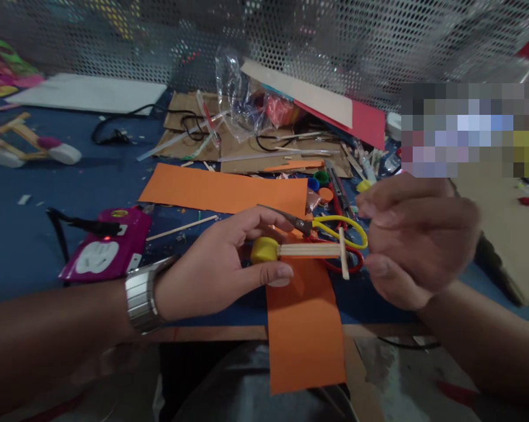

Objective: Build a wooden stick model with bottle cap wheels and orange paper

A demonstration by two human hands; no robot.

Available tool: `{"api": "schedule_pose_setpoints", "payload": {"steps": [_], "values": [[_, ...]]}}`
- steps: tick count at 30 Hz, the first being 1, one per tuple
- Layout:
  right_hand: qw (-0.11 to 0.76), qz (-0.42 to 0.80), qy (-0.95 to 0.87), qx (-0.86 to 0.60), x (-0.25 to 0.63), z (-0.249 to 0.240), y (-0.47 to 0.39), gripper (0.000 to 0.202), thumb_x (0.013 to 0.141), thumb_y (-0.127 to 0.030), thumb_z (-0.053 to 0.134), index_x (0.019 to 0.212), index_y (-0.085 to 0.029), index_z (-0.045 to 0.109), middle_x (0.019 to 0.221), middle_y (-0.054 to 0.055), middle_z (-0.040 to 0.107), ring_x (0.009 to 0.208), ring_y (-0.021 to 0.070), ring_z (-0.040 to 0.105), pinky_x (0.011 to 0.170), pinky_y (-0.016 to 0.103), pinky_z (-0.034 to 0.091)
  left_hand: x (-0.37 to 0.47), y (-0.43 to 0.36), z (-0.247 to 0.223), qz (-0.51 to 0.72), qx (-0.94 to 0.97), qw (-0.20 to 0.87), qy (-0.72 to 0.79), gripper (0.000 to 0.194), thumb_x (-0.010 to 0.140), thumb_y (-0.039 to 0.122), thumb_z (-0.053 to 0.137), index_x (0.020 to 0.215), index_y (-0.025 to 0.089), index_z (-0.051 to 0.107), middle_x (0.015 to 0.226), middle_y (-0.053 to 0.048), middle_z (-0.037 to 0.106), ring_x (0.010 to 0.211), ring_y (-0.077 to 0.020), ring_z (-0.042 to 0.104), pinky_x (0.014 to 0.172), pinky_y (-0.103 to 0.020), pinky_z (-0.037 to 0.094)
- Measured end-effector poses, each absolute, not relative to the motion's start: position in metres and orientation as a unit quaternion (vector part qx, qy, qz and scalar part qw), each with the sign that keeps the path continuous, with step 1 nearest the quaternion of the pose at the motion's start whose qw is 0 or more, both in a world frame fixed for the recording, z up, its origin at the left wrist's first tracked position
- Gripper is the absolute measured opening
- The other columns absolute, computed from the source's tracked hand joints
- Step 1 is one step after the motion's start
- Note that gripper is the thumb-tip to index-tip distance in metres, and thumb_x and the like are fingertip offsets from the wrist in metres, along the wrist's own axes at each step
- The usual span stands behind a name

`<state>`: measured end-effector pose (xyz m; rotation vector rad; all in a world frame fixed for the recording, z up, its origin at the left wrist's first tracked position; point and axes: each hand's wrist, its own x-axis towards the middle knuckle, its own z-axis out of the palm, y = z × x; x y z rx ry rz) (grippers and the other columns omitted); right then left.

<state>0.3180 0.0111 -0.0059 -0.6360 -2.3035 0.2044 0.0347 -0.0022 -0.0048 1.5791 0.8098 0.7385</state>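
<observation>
1. Stick model (310,251) sits on the near side of the scissors (301,223), in our left hand (207,275), whose thumb and fingers close around its yellow-cap end.
2. Our right hand (422,237), to the right of the scissors, is loosely curled, thumb and fingertips apart; we see nothing between them.
3. We judge the model part-built: several sticks lie side by side, the yellow cap (264,251) is at one end and a cross stick (344,253) at the other. That cross stick bears no caps. Whether the joints are firm, we cannot tell.
4. Beyond the scissors, our blue table (110,187) carries an orange strip (220,184) and brown cardboard (238,146); left of them, a purple box (115,240) with a cord.
5. Farthest behind the scissors, we face a perforated metal screen (180,47).
</observation>
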Motion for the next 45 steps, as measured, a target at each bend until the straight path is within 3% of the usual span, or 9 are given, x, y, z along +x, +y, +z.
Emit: {"api": "schedule_pose_setpoints", "payload": {"steps": [6,13,20,27,32,36,41,45], "values": [[0.376,0.047,-0.895,-0.234,0.323,0.006,0.006,0.025,0.107,-0.053,0.073,0.123,-0.035,0.08,0.118,0.007,0.085,0.113,0.0311,0.08,0.097,0.052,0.069,0.036,-0.002,-0.003,0.333,0.644,0.613,0.314,0.043,0.09,0.029,0.097,0.123,0.023,0.07,0.121,-0.005,0.082,0.107,-0.0205,0.082,0.09,-0.029,0.067],[0.318,0.023,-0.935,-0.157,0.318,0.016,0.004,0.022,0.11,-0.022,0.069,0.131,-0.023,0.077,0.113,0.006,0.089,0.11,0.0246,0.079,0.103,0.047,0.067,0.035,-0.003,-0.006,0.313,0.677,0.588,0.314,0.046,0.093,0.035,0.095,0.131,0.027,0.07,0.122,-0.003,0.082,0.1,-0.0188,0.082,0.081,-0.028,0.065],[0.326,0.026,-0.931,-0.162,0.318,0.011,0.003,0.022,0.11,-0.02,0.074,0.13,-0.024,0.08,0.111,0.006,0.09,0.111,0.0256,0.079,0.1,0.044,0.068,0.034,-0.004,-0.004,0.295,0.707,0.552,0.329,0.045,0.095,0.041,0.093,0.133,0.028,0.073,0.122,-0.004,0.083,0.093,-0.0192,0.08,0.072,-0.027,0.06],[0.356,0.078,-0.917,-0.165,0.314,0.014,0.009,0.021,0.102,-0.019,0.079,0.123,-0.023,0.081,0.105,0.006,0.09,0.095,0.0239,0.081,0.097,0.047,0.066,0.035,-0.005,-0.004,0.316,0.733,0.519,0.306,0.042,0.097,0.037,0.09,0.133,0.025,0.073,0.127,-0.006,0.081,0.114,-0.0232,0.079,0.098,-0.032,0.064],[0.405,0.193,-0.866,-0.221,0.308,0.009,0.01,0.014,0.096,-0.02,0.087,0.109,-0.024,0.084,0.095,0.005,0.088,0.089,0.024,0.082,0.096,0.048,0.062,0.035,-0.004,-0.005,0.317,0.749,0.494,0.308,0.036,0.1,0.036,0.085,0.131,0.022,0.074,0.121,-0.007,0.081,0.107,-0.0217,0.078,0.092,-0.031,0.064],[0.429,0.283,-0.82,-0.252,0.299,0.002,0.006,0.008,0.097,-0.023,0.09,0.102,-0.022,0.085,0.09,0.005,0.086,0.084,0.0202,0.077,0.085,0.04,0.061,0.035,-0.004,-0.004,0.292,0.763,0.486,0.31,0.023,0.105,0.038,0.077,0.12,0.02,0.075,0.111,-0.005,0.081,0.095,-0.0194,0.077,0.085,-0.031,0.062],[0.406,0.325,-0.804,-0.288,0.289,-0.001,0.001,0.007,0.1,-0.025,0.087,0.097,-0.019,0.084,0.088,0.005,0.084,0.078,0.0168,0.075,0.075,0.033,0.058,0.038,-0.002,-0.002,0.293,0.777,0.454,0.323,0.018,0.106,0.038,0.075,0.108,0.021,0.077,0.107,-0.004,0.083,0.095,-0.0197,0.078,0.083,-0.03,0.061],[0.39,0.344,-0.788,-0.329,0.285,-0.003,-0.001,0.016,0.101,-0.029,0.086,0.092,-0.017,0.083,0.083,0.004,0.08,0.073,0.0154,0.071,0.065,0.029,0.051,0.041,-0.001,0.001,0.302,0.78,0.423,0.348,0.014,0.103,0.034,0.077,0.098,0.021,0.079,0.093,0.0,0.083,0.083,-0.0157,0.076,0.077,-0.025,0.06]]}}
